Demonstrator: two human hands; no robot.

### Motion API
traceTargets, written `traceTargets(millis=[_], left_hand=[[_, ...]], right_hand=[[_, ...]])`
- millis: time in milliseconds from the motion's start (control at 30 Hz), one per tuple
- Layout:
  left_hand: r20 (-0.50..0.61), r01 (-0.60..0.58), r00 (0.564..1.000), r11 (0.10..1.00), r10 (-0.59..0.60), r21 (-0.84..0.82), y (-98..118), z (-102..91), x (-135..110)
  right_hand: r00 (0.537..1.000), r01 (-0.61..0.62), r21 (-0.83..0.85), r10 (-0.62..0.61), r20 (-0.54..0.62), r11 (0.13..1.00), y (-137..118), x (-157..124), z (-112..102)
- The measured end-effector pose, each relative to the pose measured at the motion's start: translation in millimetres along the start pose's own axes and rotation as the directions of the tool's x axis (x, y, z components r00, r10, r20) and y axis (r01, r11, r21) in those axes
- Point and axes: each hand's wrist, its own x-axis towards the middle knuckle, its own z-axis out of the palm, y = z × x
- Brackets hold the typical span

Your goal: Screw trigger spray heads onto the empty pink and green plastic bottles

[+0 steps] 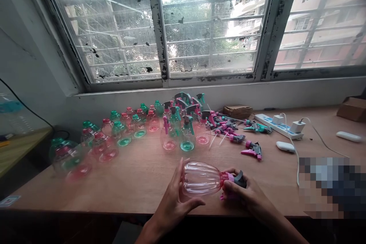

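A clear pink spray bottle (201, 178) lies on its side in the air just above the near part of the table, its base to the left. Cupped round that base is my left hand (174, 194), the fingers behind it and the thumb stretched out below. My right hand (243, 190) is closed at the neck, where a pink collar and a dark grey and pink trigger sprayer (240, 179) sit on the bottle; the palm hides part of the sprayer. Beyond my hands stand several bottles with sprayers on, such as a green spray bottle (187, 135).
Several open-necked pink and green bottles (107, 148) stand in rows at the left. Loose trigger sprayers (228, 126) lie piled at centre right. Behind them are a cardboard box (237, 111) and a power strip (278, 126) with white cables. A pixelated patch covers the right front.
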Motion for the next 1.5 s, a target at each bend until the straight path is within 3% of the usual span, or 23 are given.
traceTargets(millis=[100, 200, 400, 567, 733, 933, 1167, 1367, 1500], left_hand=[[-0.012, -0.046, 0.999, 0.996, 0.047, 0.072, -3, -0.3, 1], [0.002, -0.103, 0.995, 0.994, 0.103, 0.041, -7, -0.2, 2], [0.034, -0.021, 0.999, 0.999, 0.022, -0.026, -1, -1.2, 2], [0.043, -0.070, 0.997, 0.998, 0.070, -0.006, -7, -0.2, 2], [0.062, 0.029, 0.998, 0.998, -0.025, -0.060, -5, 0.6, 2], [0.064, -0.064, 0.996, 0.998, 0.065, -0.026, -2, -1.8, -2], [0.077, -0.001, 0.997, 1.000, 0.004, -0.031, -5, -0.5, -1], [0.046, -0.103, 0.994, 0.995, 0.103, 0.010, -11, -0.4, 0], [0.064, -0.043, 0.997, 0.999, 0.042, 0.010, -4, -0.8, -1]], right_hand=[[1.000, -0.009, 0.013, 0.009, -0.010, 1.000, 0, 0, -1], [1.000, 0.003, 0.000, -0.003, -0.012, 1.000, 2, 1, -3], [0.999, 0.020, -0.045, -0.018, 0.035, 0.999, 2, 3, -7], [1.000, 0.008, -0.052, -0.007, 0.028, 0.999, -1, 1, -6], [1.000, 0.001, -0.075, 0.000, 0.012, 0.997, -2, 1, -4], [1.000, 0.020, -0.039, -0.020, 0.002, 0.999, -1, 1, -4], [0.999, -0.019, -0.029, 0.020, 0.035, 0.999, -2, 0, -4], [1.000, 0.002, 0.038, -0.003, 0.025, 0.999, 0, 0, -2], [1.000, -0.008, 0.038, 0.007, 0.026, 0.999, 0, 0, -1]])
